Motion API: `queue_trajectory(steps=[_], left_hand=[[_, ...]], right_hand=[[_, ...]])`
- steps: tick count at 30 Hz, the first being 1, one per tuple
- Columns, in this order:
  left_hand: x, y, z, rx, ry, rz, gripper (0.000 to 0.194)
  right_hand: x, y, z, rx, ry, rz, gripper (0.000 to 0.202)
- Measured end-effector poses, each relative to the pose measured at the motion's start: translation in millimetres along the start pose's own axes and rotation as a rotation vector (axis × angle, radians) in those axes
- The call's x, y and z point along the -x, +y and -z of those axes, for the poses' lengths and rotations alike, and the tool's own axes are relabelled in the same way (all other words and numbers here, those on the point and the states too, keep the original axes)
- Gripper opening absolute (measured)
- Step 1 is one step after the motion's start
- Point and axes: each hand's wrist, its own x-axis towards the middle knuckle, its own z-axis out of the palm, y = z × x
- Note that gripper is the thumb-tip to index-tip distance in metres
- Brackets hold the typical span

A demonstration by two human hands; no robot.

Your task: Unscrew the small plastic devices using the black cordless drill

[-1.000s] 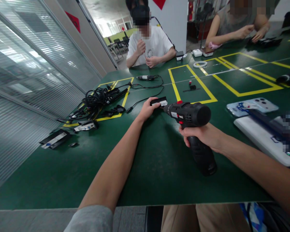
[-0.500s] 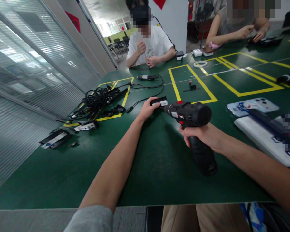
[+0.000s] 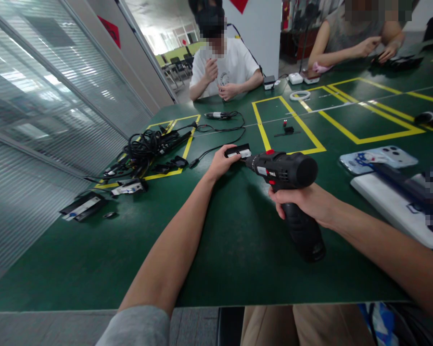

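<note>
My left hand (image 3: 222,162) grips a small black and white part (image 3: 238,151) at the middle of the green table (image 3: 223,240). My right hand (image 3: 303,202) is wrapped round the handle of a black cordless drill (image 3: 285,169) with red accents. The drill points left, its chuck close beside the part. Whether the bit touches the part cannot be made out. Behind the part, a thin black cable (image 3: 216,150) runs to a black and white device (image 3: 218,115).
Black cables (image 3: 147,149) are heaped at the left, near a black and white part (image 3: 82,206) and another (image 3: 129,187). A phone (image 3: 377,158) and a white case (image 3: 393,206) lie at the right. Two people (image 3: 234,62) (image 3: 346,43) sit across the table.
</note>
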Motion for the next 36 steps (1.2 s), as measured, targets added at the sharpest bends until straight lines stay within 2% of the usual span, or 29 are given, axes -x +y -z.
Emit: queue_trajectory(steps=[7, 21, 28, 36], left_hand=[[0.4, 1.1, 0.0, 0.005, -0.006, 0.015, 0.058], [-1.0, 0.4, -0.3, -0.016, 0.011, 0.007, 0.056], [1.1, 4.2, 0.0, -0.006, 0.006, 0.016, 0.055], [-0.3, -1.0, 1.0, -0.020, -0.005, -0.012, 0.055]], right_hand=[[-0.9, 1.1, -2.4, -0.018, 0.025, 0.008, 0.007], [1.5, 0.5, -3.5, -0.017, 0.025, -0.008, 0.013], [0.5, -1.2, -3.9, -0.007, 0.011, -0.017, 0.010], [-1.5, 0.3, -0.4, 0.026, 0.017, -0.034, 0.009]])
